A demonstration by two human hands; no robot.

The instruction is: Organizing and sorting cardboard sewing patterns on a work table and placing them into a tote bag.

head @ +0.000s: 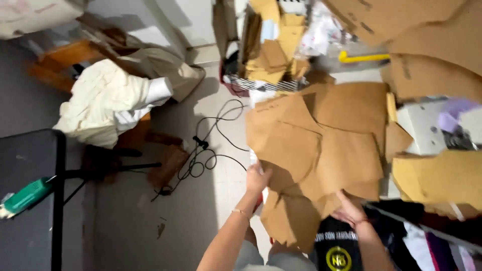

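Nearest, the left hand (257, 179) grips the left edge of a stack of brown cardboard pattern pieces (321, 145), its fingers clamped on the board. The right hand (350, 210) presses up under the stack's lower edge, fingers spread flat against the card, just above a black garment with a yellow round print (337, 253). The stack is held up in front of the person, over the floor. Left of it a black cable (211, 145) lies looped on the floor, and a green power tool (26, 196) rests on a dark table (30, 231). Farther off, cream fabric (110, 100) is heaped over a wooden chair (60, 60), and more cardboard pieces (271, 50) hang beyond.
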